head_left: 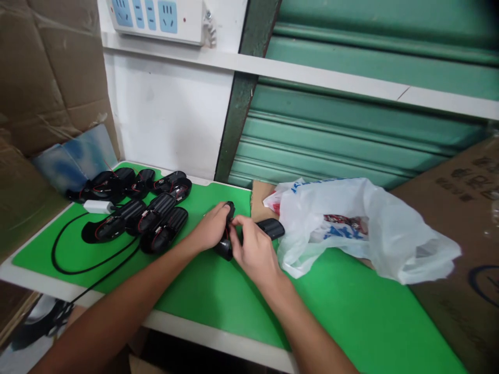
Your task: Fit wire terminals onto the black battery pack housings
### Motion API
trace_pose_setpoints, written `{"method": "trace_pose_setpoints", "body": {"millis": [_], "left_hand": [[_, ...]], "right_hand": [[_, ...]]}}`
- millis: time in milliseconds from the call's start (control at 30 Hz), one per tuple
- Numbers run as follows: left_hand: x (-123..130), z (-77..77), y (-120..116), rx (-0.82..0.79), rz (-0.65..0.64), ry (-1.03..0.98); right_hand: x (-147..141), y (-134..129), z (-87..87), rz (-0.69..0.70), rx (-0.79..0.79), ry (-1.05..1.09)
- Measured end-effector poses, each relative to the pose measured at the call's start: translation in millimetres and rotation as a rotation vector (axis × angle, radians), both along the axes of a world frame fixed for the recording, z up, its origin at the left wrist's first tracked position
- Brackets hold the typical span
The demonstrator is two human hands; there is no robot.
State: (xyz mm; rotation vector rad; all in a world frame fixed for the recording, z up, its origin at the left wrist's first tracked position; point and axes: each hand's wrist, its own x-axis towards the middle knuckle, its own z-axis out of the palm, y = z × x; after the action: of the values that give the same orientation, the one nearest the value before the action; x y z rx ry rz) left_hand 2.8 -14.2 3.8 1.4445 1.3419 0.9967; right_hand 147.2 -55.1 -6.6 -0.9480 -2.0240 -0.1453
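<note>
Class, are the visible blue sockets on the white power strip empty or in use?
Empty: the blue sockets in view hold no plugs.

beyond the hands rises a white wall (167, 114), with a dark post (237, 124) and ribbed green shutter (343, 119) to its right. cardboard (50, 67) stands at the far left, another carton (460, 218) at the right, both beside the green-topped table (234, 306) under the hands.

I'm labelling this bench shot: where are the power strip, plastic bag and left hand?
Power strip (156, 21): head view, front face.
Plastic bag (380, 226): head view, crumpled middle.
Left hand (212, 227): head view, back of hand.
</note>
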Motion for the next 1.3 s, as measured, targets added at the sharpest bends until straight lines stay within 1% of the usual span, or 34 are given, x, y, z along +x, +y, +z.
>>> {"method": "trace_pose_setpoints", "body": {"millis": [133, 233, 433, 567, 667, 800, 900, 1067, 1300], "left_hand": [[1, -5.6, 1, 0.036, -0.005, -0.037], [3, -7.2, 1, 0.076, -0.017, -0.116], [9, 2.3, -1, 0.135, -0.009, -0.356], [9, 6.5, -4, 0.093, -0.031, -0.429], [8, 6.1, -4, 0.058, -0.052, -0.437], [8, 5.3, -2, 0.126, -0.002, -0.387], [9, 5.5, -1, 0.155, 0.002, -0.368], [8, 6.9, -3, 0.083, -0.048, -0.415], [7, 8.2, -5, 0.085, -0.039, -0.361]], "right_hand": [[2, 1, -1.1, 0.002, 0.010, 0.049], [3, 2, 1.0, 0.008, 0.019, 0.082], [4, 2, 9.4, -0.006, 0.021, 0.238], [5, 2, 11.4, 0.004, -0.087, 0.324], [5, 3, 10.9, 0.023, -0.148, 0.365], [4, 4, 11.9, 0.049, -0.181, 0.395], [4, 5, 14.0, 0.028, -0.167, 0.355], [7, 6, 16.2, 0.014, -0.175, 0.282], [9, 7, 15.4, 0.011, -0.120, 0.206]]}}
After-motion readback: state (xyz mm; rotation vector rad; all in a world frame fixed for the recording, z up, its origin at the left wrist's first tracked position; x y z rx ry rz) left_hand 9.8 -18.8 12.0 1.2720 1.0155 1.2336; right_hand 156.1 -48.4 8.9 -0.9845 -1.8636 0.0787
